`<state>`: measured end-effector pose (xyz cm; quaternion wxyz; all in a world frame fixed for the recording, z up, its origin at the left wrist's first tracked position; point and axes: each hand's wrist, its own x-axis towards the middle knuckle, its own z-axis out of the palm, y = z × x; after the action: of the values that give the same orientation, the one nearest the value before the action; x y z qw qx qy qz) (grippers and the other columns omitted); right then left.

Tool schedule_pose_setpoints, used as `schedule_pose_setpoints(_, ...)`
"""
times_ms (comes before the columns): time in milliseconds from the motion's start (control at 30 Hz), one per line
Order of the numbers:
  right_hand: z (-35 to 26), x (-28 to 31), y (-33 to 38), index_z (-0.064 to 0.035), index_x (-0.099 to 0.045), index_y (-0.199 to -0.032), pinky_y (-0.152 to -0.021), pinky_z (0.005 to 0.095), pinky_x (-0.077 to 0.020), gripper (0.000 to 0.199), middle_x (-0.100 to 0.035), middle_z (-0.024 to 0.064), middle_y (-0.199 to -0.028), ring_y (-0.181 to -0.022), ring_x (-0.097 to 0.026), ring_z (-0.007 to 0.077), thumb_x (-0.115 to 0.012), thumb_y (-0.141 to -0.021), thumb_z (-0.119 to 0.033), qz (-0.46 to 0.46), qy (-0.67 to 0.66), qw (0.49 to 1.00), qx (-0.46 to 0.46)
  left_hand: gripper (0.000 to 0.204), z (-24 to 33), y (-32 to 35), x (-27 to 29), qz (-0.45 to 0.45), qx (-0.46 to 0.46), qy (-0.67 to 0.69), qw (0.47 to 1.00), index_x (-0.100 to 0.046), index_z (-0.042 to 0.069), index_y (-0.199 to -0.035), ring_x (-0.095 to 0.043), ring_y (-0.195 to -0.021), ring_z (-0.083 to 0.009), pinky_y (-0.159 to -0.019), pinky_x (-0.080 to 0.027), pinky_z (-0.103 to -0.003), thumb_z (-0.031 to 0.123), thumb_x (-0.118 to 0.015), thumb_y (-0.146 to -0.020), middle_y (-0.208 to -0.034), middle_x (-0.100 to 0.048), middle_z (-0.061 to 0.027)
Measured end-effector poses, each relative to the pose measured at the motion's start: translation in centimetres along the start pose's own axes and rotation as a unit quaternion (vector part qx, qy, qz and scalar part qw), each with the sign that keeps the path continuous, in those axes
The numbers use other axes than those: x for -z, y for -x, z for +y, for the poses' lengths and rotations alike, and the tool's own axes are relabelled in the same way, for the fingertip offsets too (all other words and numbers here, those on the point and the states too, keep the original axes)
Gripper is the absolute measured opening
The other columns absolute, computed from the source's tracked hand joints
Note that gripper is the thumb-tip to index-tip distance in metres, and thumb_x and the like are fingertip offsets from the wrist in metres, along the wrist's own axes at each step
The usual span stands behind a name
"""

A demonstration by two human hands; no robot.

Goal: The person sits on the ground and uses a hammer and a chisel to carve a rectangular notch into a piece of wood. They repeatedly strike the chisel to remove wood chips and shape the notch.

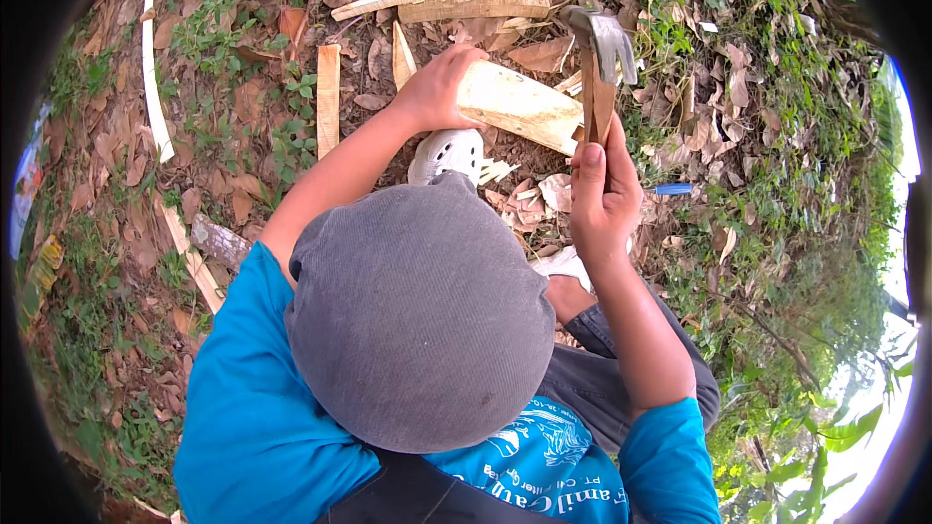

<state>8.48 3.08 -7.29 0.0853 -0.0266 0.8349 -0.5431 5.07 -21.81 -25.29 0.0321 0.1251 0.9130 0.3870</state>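
My left hand point(442, 87) is closed on the left end of a pale wood block point(519, 102), whose fingers partly pass out of sight behind it. My right hand point(607, 194) is wrapped around the wooden handle of a claw hammer point(600, 87). The hammer stands with its metal head up, above and beside the block's right end. Its handle overlaps that end of the block in the head view; whether they touch I cannot tell. Below the block is my white clog point(449, 157), with pale wood chips point(497, 171) beside it.
Beyond my hands lie two cut wood pieces point(476, 5). A short wood strip point(328, 102) is to the left, near a long pale strip point(150, 58). A small blue object point(672, 189) lies right of my right hand. Dry leaves and green plants cover the ground.
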Motion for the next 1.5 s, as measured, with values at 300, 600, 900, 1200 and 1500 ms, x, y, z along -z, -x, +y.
schedule_pose_setpoints(300,3.3,-1.7,1.7,-0.0036,-0.058,-0.146,-0.073,0.0308,-0.0522,0.045,-0.071,0.0127,-0.087,-0.075,-0.063,0.013,-0.061,-0.104,-0.019,-0.075,0.091,0.991,-0.065,0.107,0.0,0.2,-0.1,-0.002,0.008,0.015,1.0,-0.039,0.017,-0.148,-0.047,-0.14,-0.0382,-0.117,-0.043,-0.048,0.042,-0.096,-0.061,-0.151,-0.044,-0.0168)
schedule_pose_setpoints(600,0.8,-0.2,1.6,-0.0034,-0.045,-0.15,-0.048,0.0186,-0.0368,0.046,-0.05,-0.0005,-0.081,-0.055,-0.044,0.0031,-0.042,-0.113,-0.031,-0.024,-0.146,0.984,-0.097,0.107,0.2,-0.1,-0.1,-0.021,0.026,0.001,0.999,-0.038,0.017,-0.148,-0.046,-0.14,-0.0372,-0.116,-0.044,-0.048,0.042,-0.096,-0.061,-0.151,-0.043,-0.0152)
schedule_pose_setpoints(900,6.1,-2.5,0.2,-0.0099,-0.055,-0.131,-0.044,0.021,-0.0378,0.031,-0.049,-0.0028,-0.073,-0.051,-0.044,0.004,-0.046,-0.112,-0.032,-0.01,-0.132,0.952,-0.275,0.106,0.1,-0.2,-0.3,-0.006,0.019,0.001,1.0,-0.039,0.017,-0.147,-0.046,-0.14,-0.0372,-0.115,-0.044,-0.047,0.039,-0.096,-0.061,-0.15,-0.043,-0.015)
schedule_pose_setpoints(1200,5.2,-2.4,-0.2,-0.0111,-0.048,-0.14,-0.043,0.0222,-0.0406,0.036,-0.052,-0.0022,-0.076,-0.052,-0.045,0.0048,-0.043,-0.113,-0.033,0.004,-0.224,0.935,-0.276,0.105,0.2,0.0,-0.1,-0.009,0.019,0.01,1.0,-0.039,0.018,-0.147,-0.047,-0.14,-0.0359,-0.115,-0.045,-0.048,0.038,-0.096,-0.061,-0.15,-0.044,-0.0131)
schedule_pose_setpoints(1500,5.3,-0.6,-1.8,-0.0143,-0.045,-0.113,-0.047,0.0232,-0.0384,0.023,-0.05,0.0016,-0.079,-0.056,-0.044,0.0081,-0.04,-0.113,-0.036,-0.068,-0.292,0.876,-0.377,0.104,0.3,0.1,0.1,-0.013,0.023,-0.015,1.0,-0.038,0.018,-0.147,-0.046,-0.141,-0.0359,-0.116,-0.045,-0.048,0.039,-0.096,-0.063,-0.151,-0.043,-0.0126)
